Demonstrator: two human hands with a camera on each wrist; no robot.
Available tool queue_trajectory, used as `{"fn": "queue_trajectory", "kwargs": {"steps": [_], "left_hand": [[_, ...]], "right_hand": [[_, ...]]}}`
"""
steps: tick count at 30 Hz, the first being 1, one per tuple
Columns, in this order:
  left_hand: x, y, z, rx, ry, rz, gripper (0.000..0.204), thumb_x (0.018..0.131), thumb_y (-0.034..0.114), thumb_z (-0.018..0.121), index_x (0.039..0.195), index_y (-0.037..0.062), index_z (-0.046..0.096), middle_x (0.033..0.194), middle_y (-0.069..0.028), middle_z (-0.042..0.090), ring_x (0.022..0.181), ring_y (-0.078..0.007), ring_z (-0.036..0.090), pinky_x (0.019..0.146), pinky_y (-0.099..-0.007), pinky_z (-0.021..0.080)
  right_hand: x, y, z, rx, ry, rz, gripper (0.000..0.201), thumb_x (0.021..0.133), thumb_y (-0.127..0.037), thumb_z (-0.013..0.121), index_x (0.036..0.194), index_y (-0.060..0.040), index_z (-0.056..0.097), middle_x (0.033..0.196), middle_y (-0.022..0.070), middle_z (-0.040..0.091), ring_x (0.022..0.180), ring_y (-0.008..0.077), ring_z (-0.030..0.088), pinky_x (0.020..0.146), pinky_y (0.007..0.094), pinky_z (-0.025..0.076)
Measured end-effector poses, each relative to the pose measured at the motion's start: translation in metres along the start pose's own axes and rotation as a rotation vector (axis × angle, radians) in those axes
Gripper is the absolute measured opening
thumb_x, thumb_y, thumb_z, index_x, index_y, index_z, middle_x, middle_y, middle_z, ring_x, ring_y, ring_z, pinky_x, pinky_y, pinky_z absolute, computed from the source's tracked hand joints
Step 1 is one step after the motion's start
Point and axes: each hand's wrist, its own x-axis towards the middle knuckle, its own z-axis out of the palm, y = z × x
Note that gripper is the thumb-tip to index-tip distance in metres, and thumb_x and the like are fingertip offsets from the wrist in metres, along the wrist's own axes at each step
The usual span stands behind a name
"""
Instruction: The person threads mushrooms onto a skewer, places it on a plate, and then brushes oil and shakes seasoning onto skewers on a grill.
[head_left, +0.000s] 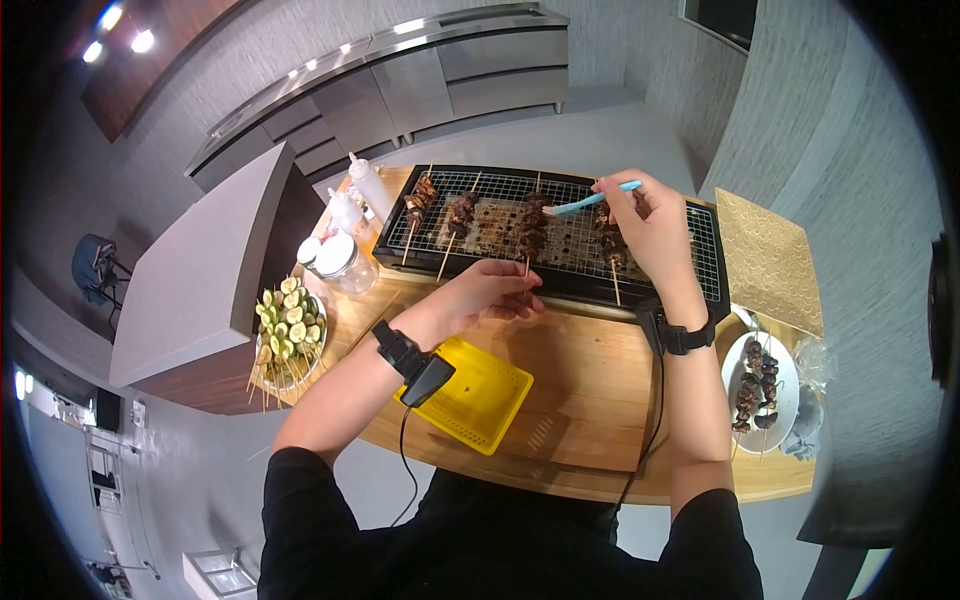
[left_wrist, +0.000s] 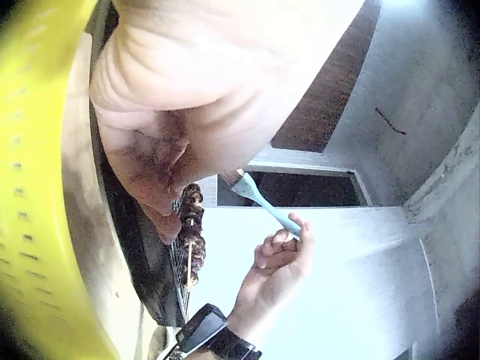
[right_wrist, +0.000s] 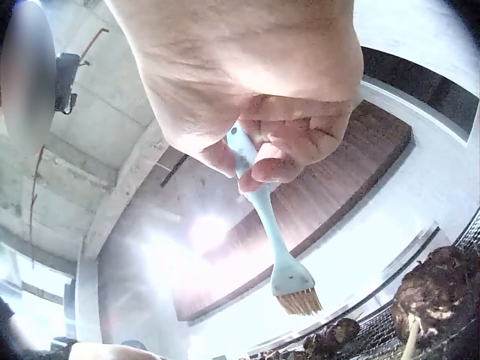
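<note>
My right hand (head_left: 655,230) grips a light blue basting brush (head_left: 592,202) by its handle. The brush's tan bristles (right_wrist: 300,301) point down and, in the head view, meet the edge of a browned meat skewer (head_left: 534,225) on the black grill (head_left: 490,275). At the near edge of the grill, my left hand (head_left: 485,295) pinches the wooden stick of that same skewer, its fingers covering the lower end. Two more meat skewers (head_left: 461,215) lie to the left on the wire mesh. Another skewer (head_left: 609,240) lies partly under my right hand.
A yellow basket (head_left: 480,410) sits in front of the grill. Squeeze bottles (head_left: 369,185) and a glass jar (head_left: 347,265) stand left, near a plate of vegetable skewers (head_left: 291,320). Right are a gold board (head_left: 770,250) and a white plate (head_left: 788,405) with meat skewers.
</note>
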Motion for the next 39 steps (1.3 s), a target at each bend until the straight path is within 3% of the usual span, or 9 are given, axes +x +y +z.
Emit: {"fn": "queue_trajectory", "kwargs": {"steps": [4,7,16,22,25,28,31,37,39], "left_hand": [[-0.003,0.003,0.003,-0.010,0.007,0.012,0.016,0.107,0.023,0.059,0.114,0.0092,0.064,0.099,-0.0095,0.076,0.087,-0.0139,0.071,0.076,-0.0236,0.054],[-0.003,0.002,0.004,-0.027,0.003,0.029,0.016,0.108,0.022,0.057,0.115,0.0081,0.063,0.101,-0.0108,0.076,0.089,-0.0153,0.071,0.079,-0.0254,0.055],[-0.001,-0.001,0.002,-0.134,-0.010,0.038,0.017,0.110,0.017,0.051,0.117,0.0040,0.059,0.106,-0.0185,0.074,0.089,-0.0183,0.072,0.083,-0.0280,0.059],[-0.002,-0.002,0.001,-0.173,-0.016,0.038,0.017,0.111,0.015,0.047,0.118,0.0035,0.058,0.108,-0.0209,0.074,0.088,-0.0187,0.071,0.083,-0.0278,0.059],[-0.001,-0.004,0.000,-0.185,-0.011,0.032,0.018,0.111,0.015,0.047,0.119,0.0030,0.058,0.108,-0.0215,0.074,0.089,-0.0196,0.071,0.084,-0.0283,0.060],[-0.004,-0.002,0.001,-0.190,0.001,0.025,0.018,0.111,0.014,0.048,0.120,0.0022,0.058,0.108,-0.0224,0.074,0.090,-0.0208,0.072,0.084,-0.0290,0.060],[-0.003,-0.002,0.000,-0.189,0.003,0.021,0.018,0.110,0.014,0.049,0.119,0.0014,0.059,0.108,-0.0234,0.073,0.090,-0.0217,0.072,0.084,-0.0297,0.060],[-0.004,-0.002,-0.001,-0.180,0.013,0.028,0.020,0.109,0.015,0.052,0.118,-0.0005,0.060,0.106,-0.0239,0.074,0.089,-0.0227,0.073,0.085,-0.0304,0.061],[-0.005,-0.002,-0.001,-0.180,0.017,0.027,0.021,0.109,0.015,0.053,0.119,-0.0014,0.060,0.106,-0.0238,0.074,0.089,-0.0229,0.073,0.084,-0.0303,0.061]], "right_hand": [[0.000,0.001,0.002,0.057,0.018,-0.032,0.014,0.103,-0.013,0.065,0.103,-0.0025,0.075,0.069,-0.0065,0.057,0.063,0.0000,0.048,0.056,0.0191,0.036],[-0.001,0.004,0.010,0.136,0.040,-0.121,0.009,0.099,-0.009,0.069,0.096,-0.0012,0.073,0.059,-0.0081,0.039,0.057,0.0018,0.033,0.051,0.0236,0.026],[-0.004,-0.004,0.016,0.069,0.011,-0.205,0.011,0.096,-0.011,0.072,0.094,-0.0009,0.071,0.057,-0.0029,0.040,0.054,0.0065,0.034,0.050,0.0261,0.028],[-0.007,-0.014,0.013,0.019,-0.181,-0.112,0.009,0.095,-0.011,0.072,0.094,-0.0026,0.071,0.055,0.0019,0.046,0.050,0.0100,0.040,0.050,0.0277,0.032],[-0.008,-0.010,0.015,-0.019,-0.230,-0.157,0.008,0.099,-0.009,0.069,0.099,-0.0016,0.072,0.060,-0.0071,0.046,0.055,0.0018,0.036,0.050,0.0227,0.027],[-0.006,-0.001,0.021,-0.008,-0.091,-0.199,0.009,0.099,-0.010,0.069,0.100,-0.0018,0.073,0.059,-0.0064,0.046,0.054,0.0026,0.037,0.050,0.0234,0.027],[-0.007,-0.007,0.020,-0.053,-0.187,-0.120,0.010,0.099,-0.011,0.069,0.102,-0.0019,0.073,0.059,-0.0050,0.049,0.054,0.0031,0.039,0.050,0.0242,0.029],[-0.005,0.004,0.030,-0.039,-0.042,-0.147,0.013,0.098,-0.013,0.071,0.105,-0.0030,0.073,0.063,-0.0025,0.056,0.054,0.0044,0.043,0.050,0.0248,0.033],[-0.005,0.000,0.028,-0.076,-0.091,-0.112,0.014,0.096,-0.017,0.072,0.103,-0.0050,0.074,0.067,0.0057,0.062,0.053,0.0118,0.050,0.051,0.0284,0.038]]}}
